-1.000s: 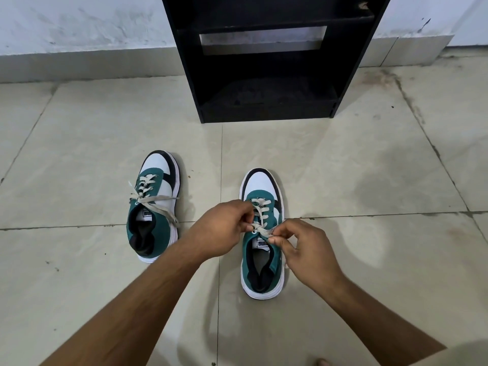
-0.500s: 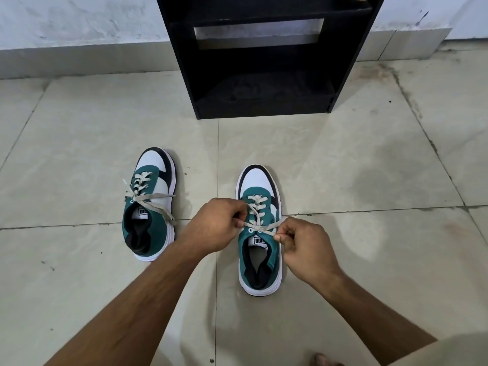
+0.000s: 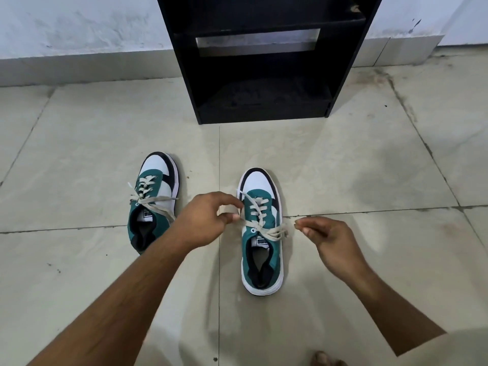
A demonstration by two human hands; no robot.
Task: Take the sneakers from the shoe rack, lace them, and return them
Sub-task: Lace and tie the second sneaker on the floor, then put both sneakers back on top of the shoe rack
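Note:
Two green, white and black sneakers stand on the tiled floor, toes toward the rack. The left sneaker [image 3: 154, 199] has its beige lace crossed loosely over the tongue. The right sneaker [image 3: 261, 231] lies between my hands. My left hand [image 3: 208, 220] pinches one end of its beige lace [image 3: 264, 228] just left of the shoe. My right hand [image 3: 320, 233] pinches the other end out to the right, so the lace runs taut across the top eyelets. The black shoe rack [image 3: 264, 64] stands against the wall beyond, its lower shelf bare.
Pale floor tiles with grout lines spread all around. A white wall with a grey skirting [image 3: 79, 67] runs behind the rack. A bare toe [image 3: 320, 357] shows at the bottom edge.
Both hands have moved apart from over the right sneaker's tongue, drawing the lace ends out to either side. The view has shifted slightly.

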